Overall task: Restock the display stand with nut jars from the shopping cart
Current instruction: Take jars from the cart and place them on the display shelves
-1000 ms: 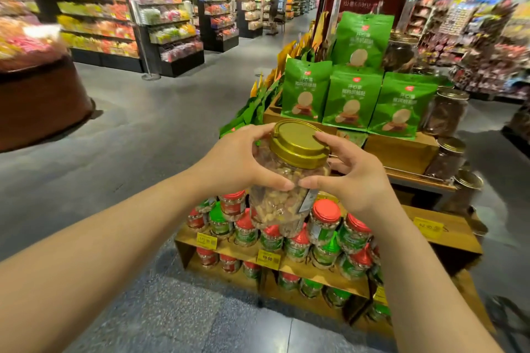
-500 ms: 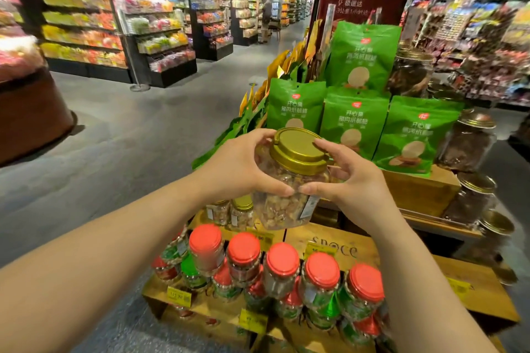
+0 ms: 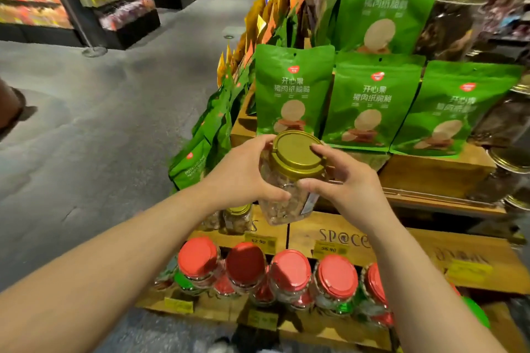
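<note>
Two hands carry one clear nut jar with a gold lid above the wooden display stand. The left hand wraps the jar's near-left side, thumb across the front; the right hand cups the other side, thumb on the glassy wall and a fingertip resting on the lid. Both sets of fingers are curled firmly round it, and the jar hangs tilted, clear of the shelf, over the middle tier's front edge.

Just beside it, toward that tier's left end, stand two gold-lidded jars of the same kind. That looks like the spot it is meant for. The row of red-lidded jars lines the front edge of the tier below.

As I judge it, the risks are these: set down still tilted, the jar could rock and topple forward onto the red lids; pushed in too hard, it might knock its two neighbours off the left end. The green snack bags behind lean loosely and could slide if an arm brushes them.
</note>
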`<state>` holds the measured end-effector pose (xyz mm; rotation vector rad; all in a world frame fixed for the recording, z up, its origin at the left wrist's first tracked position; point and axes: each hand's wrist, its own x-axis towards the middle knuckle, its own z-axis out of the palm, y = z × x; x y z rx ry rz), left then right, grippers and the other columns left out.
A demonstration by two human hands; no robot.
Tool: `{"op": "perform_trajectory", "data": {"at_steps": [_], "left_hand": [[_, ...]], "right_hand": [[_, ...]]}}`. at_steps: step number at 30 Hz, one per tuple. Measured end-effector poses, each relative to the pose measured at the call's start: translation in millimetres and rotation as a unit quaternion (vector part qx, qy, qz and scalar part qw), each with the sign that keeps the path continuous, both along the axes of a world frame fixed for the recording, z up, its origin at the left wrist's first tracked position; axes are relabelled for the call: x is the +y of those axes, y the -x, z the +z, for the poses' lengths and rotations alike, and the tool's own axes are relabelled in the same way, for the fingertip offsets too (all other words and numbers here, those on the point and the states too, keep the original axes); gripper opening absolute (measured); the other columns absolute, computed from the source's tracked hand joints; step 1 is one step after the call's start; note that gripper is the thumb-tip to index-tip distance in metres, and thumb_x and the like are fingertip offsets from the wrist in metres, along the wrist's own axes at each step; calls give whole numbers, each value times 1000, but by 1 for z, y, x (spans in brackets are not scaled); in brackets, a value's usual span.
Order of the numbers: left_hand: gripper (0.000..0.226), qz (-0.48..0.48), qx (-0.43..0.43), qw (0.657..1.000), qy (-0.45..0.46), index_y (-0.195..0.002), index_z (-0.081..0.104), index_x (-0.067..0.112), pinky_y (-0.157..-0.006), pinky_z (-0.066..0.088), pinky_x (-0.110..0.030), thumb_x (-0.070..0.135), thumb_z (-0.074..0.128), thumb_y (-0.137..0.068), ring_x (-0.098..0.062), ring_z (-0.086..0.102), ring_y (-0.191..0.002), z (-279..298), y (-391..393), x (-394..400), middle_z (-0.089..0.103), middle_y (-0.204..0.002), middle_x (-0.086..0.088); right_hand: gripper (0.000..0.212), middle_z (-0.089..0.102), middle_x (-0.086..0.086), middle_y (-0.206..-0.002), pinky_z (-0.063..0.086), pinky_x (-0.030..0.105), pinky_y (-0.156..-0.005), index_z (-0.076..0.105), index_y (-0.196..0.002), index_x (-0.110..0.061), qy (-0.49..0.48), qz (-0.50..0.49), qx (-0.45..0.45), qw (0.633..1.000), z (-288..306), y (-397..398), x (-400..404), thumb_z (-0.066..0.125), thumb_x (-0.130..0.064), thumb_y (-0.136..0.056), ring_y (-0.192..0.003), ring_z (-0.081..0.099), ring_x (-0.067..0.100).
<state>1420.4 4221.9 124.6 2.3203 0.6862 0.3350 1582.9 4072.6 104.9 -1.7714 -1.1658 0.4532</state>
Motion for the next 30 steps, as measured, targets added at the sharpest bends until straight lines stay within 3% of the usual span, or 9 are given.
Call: {"op": "perform_trajectory", "data": {"at_steps": [5,7,9,12,14,17,19,25,30], "left_hand": [[112,-48,30,998,15,-154,34,25,-108,47,-35,43,95,-62,-8,46,-133,-40,-24,59,47,-150,9],[114,-71,52,996,0,-156,31,23,-115,38,-32,46,94,-63,-11,41,-139,-59,-33,76,42,-155,7],[115,-100,78,992,-10,-157,29,22,-117,34,-30,46,93,-64,-13,38,-142,-80,-42,93,39,-157,4],[113,-129,94,987,7,-156,31,24,-115,37,-31,44,93,-63,-13,43,-139,-115,-52,112,42,-154,5],[113,-133,95,986,31,-155,31,25,-115,38,-32,43,94,-63,-12,43,-138,-140,-58,123,42,-154,6],[114,-141,96,984,52,-155,30,30,-115,38,-35,44,94,-61,-10,42,-139,-173,-64,136,42,-153,10],[114,-152,96,982,60,-154,30,34,-117,34,-31,43,94,-61,-7,39,-139,-193,-68,145,42,-154,13],[113,-156,97,981,68,-153,32,35,-104,16,1,37,96,-60,1,35,-133,-246,-71,157,39,-151,9],[113,-137,135,981,22,-153,28,38,-105,38,-21,51,93,-61,-9,47,-131,-268,-74,160,40,-150,14]], "right_hand": [[78,56,-14,-146,44,32,-113,56,-142,-38,3,-77,76,994,-38,-6,43,68,-65,-70,-130,52,-2],[74,57,-21,-141,48,38,-110,53,-141,-49,4,-106,135,985,-61,-10,55,69,-72,-72,-126,54,-6],[79,58,-23,-140,52,45,-106,52,-133,-61,18,-129,191,973,-88,-18,67,73,-85,-60,-127,56,-2],[106,61,-16,-140,53,48,-104,54,-141,-43,50,-158,221,961,-127,-29,79,78,-87,-48,-129,57,5],[105,68,-9,-133,53,50,-103,61,-139,-34,62,-178,230,955,-149,-35,88,82,-83,-48,-124,62,12],[47,77,-9,-111,55,52,-98,76,-114,-41,92,-165,240,952,-171,-38,101,87,-53,-69,-111,70,15],[29,78,-8,-103,56,53,-96,78,-103,-40,103,-171,262,944,-187,-39,108,87,-35,-77,-104,72,18],[61,78,-8,-104,58,49,-93,74,-117,-27,147,-190,261,935,-231,-41,119,88,-52,-64,-102,72,13],[53,74,-9,-111,57,37,-95,71,-124,-24,172,-207,242,932,-251,-42,125,90,-34,-75,-106,68,8]]}}
